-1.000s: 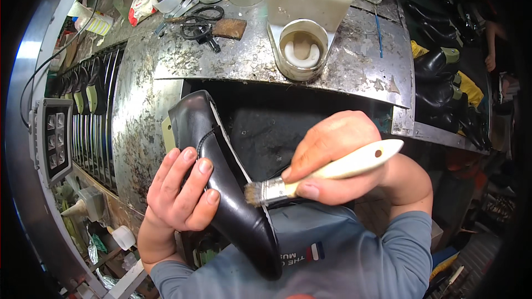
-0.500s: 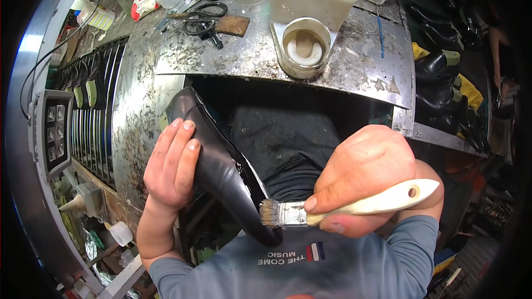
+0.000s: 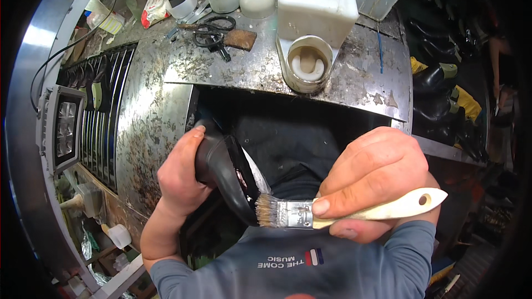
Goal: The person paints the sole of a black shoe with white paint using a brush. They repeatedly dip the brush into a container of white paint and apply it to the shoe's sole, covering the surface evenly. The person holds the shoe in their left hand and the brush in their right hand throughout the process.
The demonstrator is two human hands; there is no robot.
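In front of my body, my left hand (image 3: 182,173) grips a black leather shoe (image 3: 226,177) at its upper end, with the fingers wrapped round it. The shoe is tilted, and its sole edge, with a glossy dark strip beside a white one, faces my right. My right hand (image 3: 374,180) pinches a flat paintbrush (image 3: 297,214) between thumb and fingers. The brush has a pale wooden handle and a metal ferrule. Its bristle tips meet the lower part of the shoe near that edge.
Ahead on the worn metal bench (image 3: 244,72) stand a white container (image 3: 318,5) with a round cup (image 3: 307,66) of liquid, scissors (image 3: 213,30) and a brown block (image 3: 240,39). A lamp (image 3: 65,127) stands at left. Black shoes (image 3: 435,83) sit on a rack at right.
My left hand has turned the shoe, showing more of its sole edge, and its fingers have shifted round it. The brush stays against the shoe's lower part. The whole view has shifted slightly.
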